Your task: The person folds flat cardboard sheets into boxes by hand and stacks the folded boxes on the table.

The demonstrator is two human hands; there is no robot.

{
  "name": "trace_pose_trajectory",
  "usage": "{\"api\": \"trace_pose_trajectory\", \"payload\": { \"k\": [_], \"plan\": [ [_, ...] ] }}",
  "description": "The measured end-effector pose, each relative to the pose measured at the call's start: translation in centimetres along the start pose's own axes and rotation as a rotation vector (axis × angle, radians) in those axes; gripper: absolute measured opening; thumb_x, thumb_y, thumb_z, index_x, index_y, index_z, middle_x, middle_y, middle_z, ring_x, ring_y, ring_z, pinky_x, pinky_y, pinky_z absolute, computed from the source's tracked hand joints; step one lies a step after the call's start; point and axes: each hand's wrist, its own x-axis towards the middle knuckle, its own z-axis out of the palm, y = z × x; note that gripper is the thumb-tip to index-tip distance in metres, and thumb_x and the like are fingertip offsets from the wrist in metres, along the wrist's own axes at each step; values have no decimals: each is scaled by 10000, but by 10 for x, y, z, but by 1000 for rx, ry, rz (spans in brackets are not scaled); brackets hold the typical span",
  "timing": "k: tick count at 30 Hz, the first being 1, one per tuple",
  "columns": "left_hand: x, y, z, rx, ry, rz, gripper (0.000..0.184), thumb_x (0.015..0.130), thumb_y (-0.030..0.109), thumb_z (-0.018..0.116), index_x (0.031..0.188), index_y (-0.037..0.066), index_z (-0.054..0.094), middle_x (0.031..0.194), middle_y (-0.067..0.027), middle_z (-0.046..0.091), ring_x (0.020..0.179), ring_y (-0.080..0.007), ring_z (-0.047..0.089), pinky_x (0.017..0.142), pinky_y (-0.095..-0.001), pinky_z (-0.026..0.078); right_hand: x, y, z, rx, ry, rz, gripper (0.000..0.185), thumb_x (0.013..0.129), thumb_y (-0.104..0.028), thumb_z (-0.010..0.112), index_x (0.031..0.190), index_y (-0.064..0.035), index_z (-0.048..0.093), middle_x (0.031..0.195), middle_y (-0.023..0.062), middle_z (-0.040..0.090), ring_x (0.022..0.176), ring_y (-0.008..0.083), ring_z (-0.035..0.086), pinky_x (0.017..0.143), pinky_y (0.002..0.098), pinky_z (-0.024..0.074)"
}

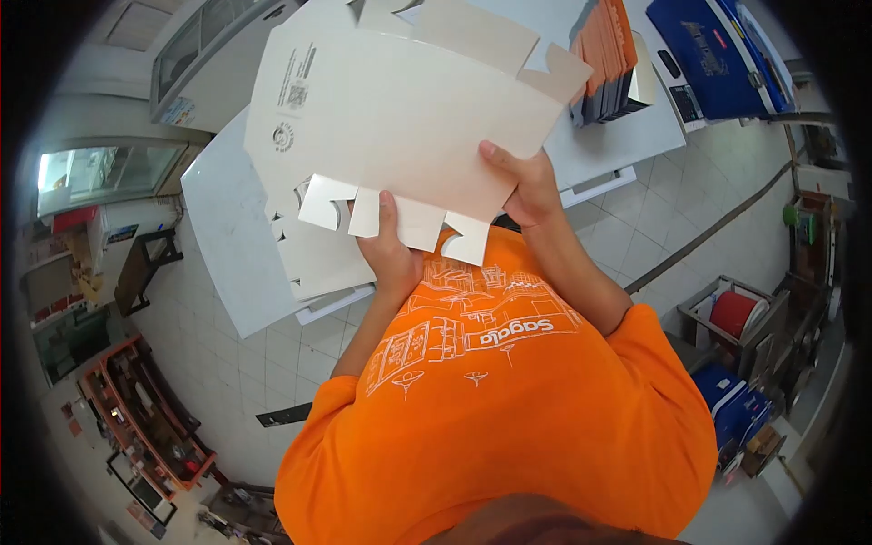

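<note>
A flat, cream-white die-cut cardboard sheet (409, 109) with slotted tabs along its edges is between my two hands. My left hand (392, 250) grips its near edge, thumb on top of a tab and fingers hidden underneath. On the right side, my right hand (529, 182) pinches the sheet with the thumb on its upper face. Small black print and a round logo show at the left. Beneath it lies more white cardboard (318, 263), over the white table (218, 245); how many sheets there are cannot be made out.
A stack of orange and dark folded cartons (607, 68) stands at the table's right, near a blue bag (713, 59). A metal stand with a red roll (738, 313) and another blue bag (731, 409) are lower right. An orange-framed rack (145, 418) stands lower left.
</note>
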Motion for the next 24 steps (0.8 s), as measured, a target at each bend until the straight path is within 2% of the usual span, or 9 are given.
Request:
{"api": "trace_pose_trajectory", "payload": {
  "k": [2, 4, 5, 8, 9, 12, 13, 20, 24],
  "plan": [
    [24, -18, -62, 460, -409, 277, 547, 1004, 195, 745, 1457, 25, 491, 1357, -102, 626, 1251, -198, 612, 972, -351, 560, 0, -12, -4, 76, 12, 76, 604, 907, -68, 814, 1438, 32, 545, 1335, 145, 666, 1200, 255, 676, 1018, 392, 572],
    [56, 5, -106, 727, -678, 119, 650, 946, 203, 799, 1492, 29, 493, 1405, -90, 626, 1293, -186, 588, 999, -343, 544, 5, -30, -18, 10, -20, 90, 600, 899, -52, 811, 1434, 31, 551, 1316, 146, 677, 1191, 256, 687, 1016, 393, 577],
    [73, 18, -123, 695, -683, 4, 598, 987, 235, 730, 1499, 27, 502, 1423, -104, 625, 1301, -207, 594, 1016, -360, 548, 6, -38, -26, -24, -34, 98, 598, 896, -44, 810, 1432, 30, 555, 1307, 146, 682, 1186, 256, 692, 1015, 393, 580],
    [132, 55, -167, -61, -267, -163, 514, 1111, 330, 520, 1520, 19, 529, 1475, -146, 622, 1326, -272, 612, 1068, -411, 559, 5, -59, -38, -62, -89, 158, 578, 883, -43, 825, 1399, 33, 575, 1270, 141, 697, 1138, 243, 709, 989, 374, 590],
    [100, 104, -90, -202, -494, -113, 609, 1134, 439, 399, 1520, -18, 512, 1455, -170, 633, 1288, -307, 649, 1067, -450, 566, 5, -60, -42, -108, -101, 182, 571, 881, -42, 828, 1390, 32, 580, 1266, 138, 697, 1135, 239, 708, 980, 369, 591],
    [155, 111, -154, 264, -462, -153, 579, 1096, 343, 555, 1525, -42, 491, 1398, -174, 664, 1237, -290, 676, 1043, -430, 570, 8, -57, -53, -259, -115, 229, 568, 880, -43, 831, 1383, 37, 578, 1265, 142, 696, 1137, 235, 706, 967, 367, 593],
    [116, 122, -98, 520, -388, 5, 538, 1025, 229, 699, 1455, -59, 555, 1354, -162, 681, 1231, -256, 670, 1032, -393, 559, 11, -55, -54, -314, -104, 215, 580, 883, -45, 828, 1394, 43, 568, 1272, 152, 695, 1145, 240, 706, 972, 374, 593],
    [52, 124, -40, 469, -693, 46, 523, 935, 90, 817, 1400, -32, 611, 1287, -95, 710, 1183, -186, 662, 1008, -372, 546, 24, -51, -51, -589, 123, -60, 413, 928, -40, 772, 1312, 18, 631, 1138, 105, 737, 964, 168, 725, 874, 312, 575],
    [29, 94, -23, 358, -993, -66, 298, 921, 41, 820, 1204, -9, 741, 1199, -66, 739, 1128, -147, 658, 971, -349, 542, 30, -16, -37, -527, 150, -232, 362, 989, -77, 695, 1331, 24, 636, 1211, 102, 724, 1035, 164, 691, 884, 313, 566]
  ]
}}
